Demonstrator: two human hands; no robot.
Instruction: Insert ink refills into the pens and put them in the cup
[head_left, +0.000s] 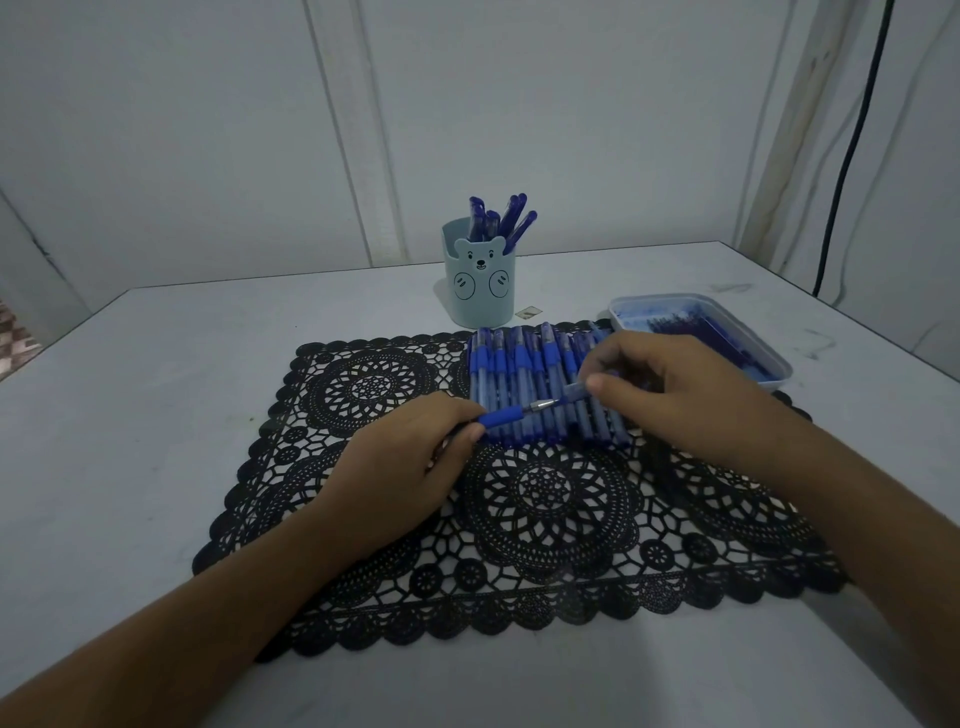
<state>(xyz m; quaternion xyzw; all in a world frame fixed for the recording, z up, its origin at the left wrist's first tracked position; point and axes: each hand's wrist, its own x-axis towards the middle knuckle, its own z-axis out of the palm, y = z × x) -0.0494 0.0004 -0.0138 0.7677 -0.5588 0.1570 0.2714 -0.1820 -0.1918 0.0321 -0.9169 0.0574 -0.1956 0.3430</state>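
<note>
My left hand pinches a blue pen by its grip, metal tip pointing right. Just right of that tip, my right hand pinches a clear pen cap. Both hands hover over a row of several blue pens lying side by side on a black lace mat. A light blue cup with a bear face stands behind the mat and holds several capped blue pens. A shallow tray at the right holds several ink refills.
The mat lies on a white table whose far edge meets a pale wall. A black cable hangs down the wall at the far right. A small scrap lies beside the cup.
</note>
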